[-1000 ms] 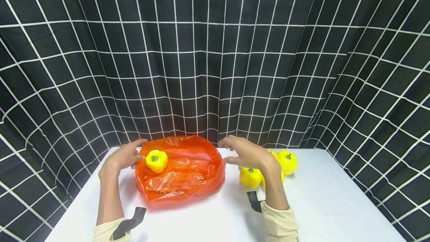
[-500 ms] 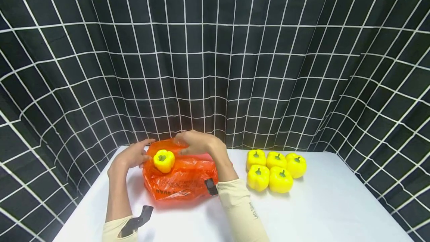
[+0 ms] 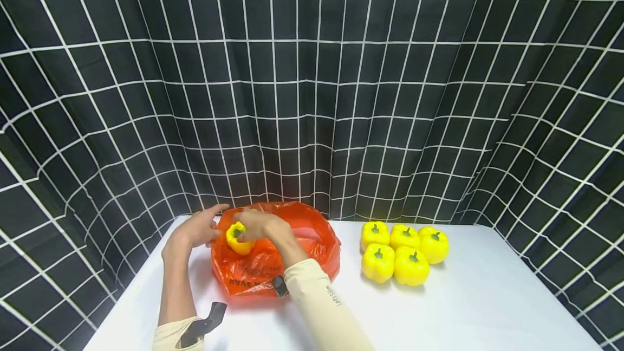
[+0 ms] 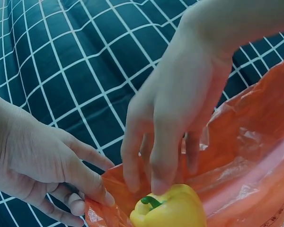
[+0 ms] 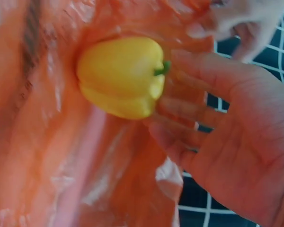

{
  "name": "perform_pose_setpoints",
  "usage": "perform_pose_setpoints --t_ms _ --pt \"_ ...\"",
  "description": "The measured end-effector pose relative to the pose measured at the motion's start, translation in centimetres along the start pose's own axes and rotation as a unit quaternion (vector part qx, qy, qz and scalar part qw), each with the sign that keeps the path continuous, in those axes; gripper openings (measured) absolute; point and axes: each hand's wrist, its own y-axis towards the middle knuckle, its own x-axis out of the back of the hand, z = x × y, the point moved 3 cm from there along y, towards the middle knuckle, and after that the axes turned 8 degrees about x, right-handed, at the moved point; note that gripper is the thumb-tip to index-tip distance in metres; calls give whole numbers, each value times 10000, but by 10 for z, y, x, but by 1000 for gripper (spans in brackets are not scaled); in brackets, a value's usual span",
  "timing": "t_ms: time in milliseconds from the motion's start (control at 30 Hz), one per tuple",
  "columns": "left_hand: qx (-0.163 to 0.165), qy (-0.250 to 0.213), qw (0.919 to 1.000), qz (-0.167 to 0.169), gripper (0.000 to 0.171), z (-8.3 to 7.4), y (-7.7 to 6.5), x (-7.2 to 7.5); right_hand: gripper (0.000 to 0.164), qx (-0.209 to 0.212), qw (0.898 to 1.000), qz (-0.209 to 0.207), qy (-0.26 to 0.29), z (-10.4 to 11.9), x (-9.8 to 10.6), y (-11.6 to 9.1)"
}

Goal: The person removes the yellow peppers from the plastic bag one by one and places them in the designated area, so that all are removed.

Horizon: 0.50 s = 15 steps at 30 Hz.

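A yellow bell pepper (image 3: 240, 242) with a green stem lies tilted on the open red-orange plastic bag (image 3: 312, 232), at its left side. My left hand (image 3: 195, 230) pinches the bag's left rim; in the left wrist view its thumb lies over the plastic and other fingers are behind it. Over the bag reaches my right hand (image 3: 260, 225), beside the pepper. The right wrist view shows the right hand (image 5: 236, 127) with fingers loosely extended around the pepper's stem end, not closed on it. Whether a fingertip touches the pepper is hard to tell.
Several more yellow bell peppers (image 3: 411, 266) stand grouped on the white table (image 3: 468, 297), right of the bag. A black cloth (image 3: 302, 96) with a white grid encloses the table at the back and sides. Black straps show at both cuffs.
My right hand has moved left from the bag's right side, across the bag, to the pepper. The pepper has tipped from upright to tilted. My left hand stays at the bag's left rim.
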Motion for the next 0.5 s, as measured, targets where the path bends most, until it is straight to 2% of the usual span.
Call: perform_pose_setpoints --t_ms 233,367,500 --pt "35 -203 9998 57 79 0 -4 0 63 -895 9951 -269 -325 4 -18 12" --pt "-48 -238 9997 62 80 -1 -4 3 69 -1077 9928 -345 -389 4 -25 15" --pt "-59 -243 9997 53 81 -1 -4 5 64 -990 9924 -610 -399 3 -28 15"
